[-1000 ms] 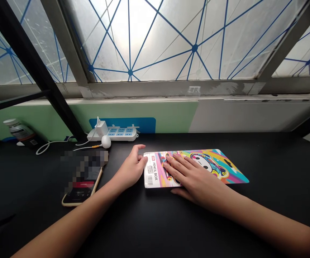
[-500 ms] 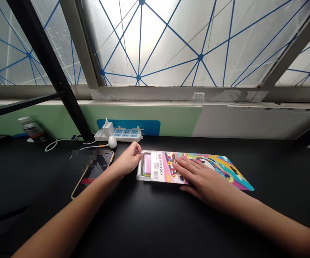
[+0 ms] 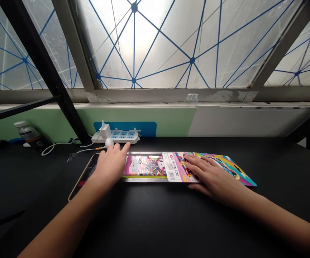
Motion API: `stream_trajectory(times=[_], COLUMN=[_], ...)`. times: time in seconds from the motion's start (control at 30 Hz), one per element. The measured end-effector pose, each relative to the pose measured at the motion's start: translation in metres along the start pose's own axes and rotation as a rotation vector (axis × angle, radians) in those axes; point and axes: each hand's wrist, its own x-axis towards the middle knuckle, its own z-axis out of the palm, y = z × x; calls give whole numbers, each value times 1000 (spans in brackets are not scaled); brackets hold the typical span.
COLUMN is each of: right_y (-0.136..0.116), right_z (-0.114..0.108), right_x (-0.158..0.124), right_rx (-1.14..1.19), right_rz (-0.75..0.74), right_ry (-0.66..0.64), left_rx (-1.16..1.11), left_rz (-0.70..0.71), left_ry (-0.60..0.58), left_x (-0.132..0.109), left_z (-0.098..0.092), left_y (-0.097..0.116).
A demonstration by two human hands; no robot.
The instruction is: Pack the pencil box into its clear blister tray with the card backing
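While the frosted window point(image 3: 133, 43) with its blue tape lines glows up top, we're looking down on a black table point(image 3: 28, 193), and starting at the far left there's a white-capped bottle point(image 3: 28, 132) tilted back against the green wall panel point(image 3: 168, 122). A white cable point(image 3: 53, 146) loops along the back of the table toward a white power strip point(image 3: 114, 136), which has a charger point(image 3: 105, 131) plugged into it and a small round white plug point(image 3: 109, 143) sitting just in front.

Moving right, here's a phone point(image 3: 86, 175) in a tan case, lying mostly under the left hand point(image 3: 111, 165). That hand sits at the left end of a colourful pencil box point(image 3: 144, 166), its fingers point(image 3: 125, 147) together and pointing at the power strip; the grip could be resting or catching the box edge, and from this view I can't tell which.

The pencil box lies flat on the table, poking out of the left end of a bright printed cardboard sleeve point(image 3: 214, 166), with its metal edges showing. And over on the right, the right hand point(image 3: 214, 175) is flat on top of that sleeve, the grip spread wide, fingers point(image 3: 198, 163) pressing down, nothing pinched.
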Motion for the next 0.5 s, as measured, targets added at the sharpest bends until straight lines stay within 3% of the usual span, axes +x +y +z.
stream_trajectory(times=[0.13, 0.23, 0.33, 0.5], right_y=[-19, -29, -28, -5], right_z=[1, 7, 13, 18], right_x=[18, 28, 30, 12], right_rx=[8, 21, 34, 76], right_rz=[-9, -35, -45, -28], right_ry=[-14, 4, 10, -2], left_rx=[-29, -131, -168, -206], left_rz=[186, 368, 389, 347], left_ry=[33, -70, -200, -319], left_x=[-6, -12, -16, -13], left_z=[15, 26, 30, 24], left_y=[36, 57, 63, 58])
